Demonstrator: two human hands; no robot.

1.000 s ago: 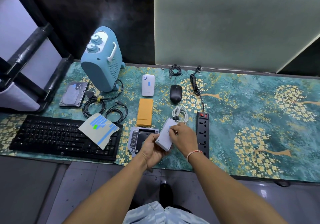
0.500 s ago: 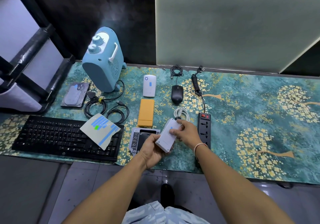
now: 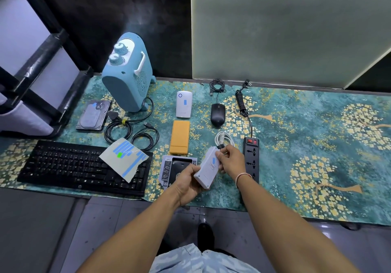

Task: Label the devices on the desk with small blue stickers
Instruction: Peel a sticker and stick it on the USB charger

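My left hand (image 3: 187, 182) grips the near end of a white adapter box (image 3: 206, 170), held above the desk's front edge. A small blue sticker shows on its top face. My right hand (image 3: 229, 159) holds the box's far end, fingers curled round it by the white cable (image 3: 223, 138). A sticker sheet (image 3: 124, 158) with several blue strips lies on the black keyboard (image 3: 69, 167). The white power bank (image 3: 184, 103) and the hard drive (image 3: 94, 115) each carry a blue sticker.
A blue heater (image 3: 127, 76) stands at the back left, with black cables (image 3: 131, 131) coiled in front. An orange case (image 3: 179, 137), a black mouse (image 3: 218, 115), a power strip (image 3: 250, 156) and a drive caddy (image 3: 171, 167) lie on the teal mat (image 3: 306, 135).
My right hand slid from the middle of the box's top face to its far end. The blue sticker on the box is now uncovered.
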